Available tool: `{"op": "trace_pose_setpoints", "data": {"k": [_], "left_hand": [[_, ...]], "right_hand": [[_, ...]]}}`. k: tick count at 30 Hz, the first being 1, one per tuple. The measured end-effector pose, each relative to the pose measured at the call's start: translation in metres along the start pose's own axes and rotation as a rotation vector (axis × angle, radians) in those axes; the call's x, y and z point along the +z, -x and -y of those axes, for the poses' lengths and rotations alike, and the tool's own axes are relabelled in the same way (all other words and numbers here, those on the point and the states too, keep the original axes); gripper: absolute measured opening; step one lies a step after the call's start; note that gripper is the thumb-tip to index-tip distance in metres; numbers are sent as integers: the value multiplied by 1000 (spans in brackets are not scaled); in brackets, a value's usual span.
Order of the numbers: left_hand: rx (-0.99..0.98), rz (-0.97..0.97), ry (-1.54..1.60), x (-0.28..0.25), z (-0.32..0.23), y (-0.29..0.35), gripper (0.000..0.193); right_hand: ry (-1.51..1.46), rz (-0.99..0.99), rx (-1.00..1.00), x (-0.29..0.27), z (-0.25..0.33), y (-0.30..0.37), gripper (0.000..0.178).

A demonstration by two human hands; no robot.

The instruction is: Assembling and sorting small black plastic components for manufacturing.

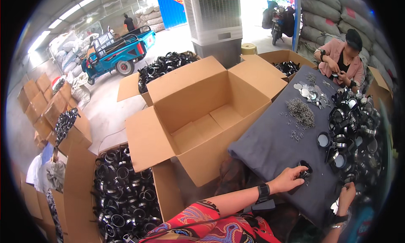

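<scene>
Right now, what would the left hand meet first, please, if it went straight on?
The left hand would likely first meet the black ring-shaped part directly before it, though depth is unclear.

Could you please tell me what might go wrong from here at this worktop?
The loose small metal pieces could scatter if the grey cloth gets tugged. The heaped black ring parts near the right hand might slide if knocked. A piece might drop into the open carton beside the cloth.

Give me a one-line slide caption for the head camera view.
Left hand touches a small black part on grey cloth; right hand beside heaped black-and-silver parts.
</scene>
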State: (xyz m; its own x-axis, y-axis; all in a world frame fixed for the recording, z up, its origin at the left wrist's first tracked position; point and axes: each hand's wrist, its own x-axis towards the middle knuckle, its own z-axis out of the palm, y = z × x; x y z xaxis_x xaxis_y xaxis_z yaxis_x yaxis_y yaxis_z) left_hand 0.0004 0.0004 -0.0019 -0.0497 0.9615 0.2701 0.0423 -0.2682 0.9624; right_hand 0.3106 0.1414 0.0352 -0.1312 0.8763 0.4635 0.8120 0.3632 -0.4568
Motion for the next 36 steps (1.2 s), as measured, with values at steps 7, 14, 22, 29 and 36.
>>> {"op": "trace_pose_setpoints", "data": {"k": [7, 14, 22, 29, 36], "left_hand": [[-50, -36, -47, -5, -14, -2, 50], [-117, -31, 64, -9, 0, -5, 74], [-122, 8, 17, -2, -2, 1, 79], [-94, 27, 7, -7, 5, -1, 69], [-105, 43, 39, -8, 7, -4, 65]], "right_hand": [[-71, -71, -48, -31, 97, 30, 9], [-265, -100, -477, 19, 156, 37, 8], [-202, -20, -569, 68, 167, 47, 10], [-180, 49, -595, 74, 165, 48, 11], [-187, 43, -612, 69, 167, 46, 13]]}}
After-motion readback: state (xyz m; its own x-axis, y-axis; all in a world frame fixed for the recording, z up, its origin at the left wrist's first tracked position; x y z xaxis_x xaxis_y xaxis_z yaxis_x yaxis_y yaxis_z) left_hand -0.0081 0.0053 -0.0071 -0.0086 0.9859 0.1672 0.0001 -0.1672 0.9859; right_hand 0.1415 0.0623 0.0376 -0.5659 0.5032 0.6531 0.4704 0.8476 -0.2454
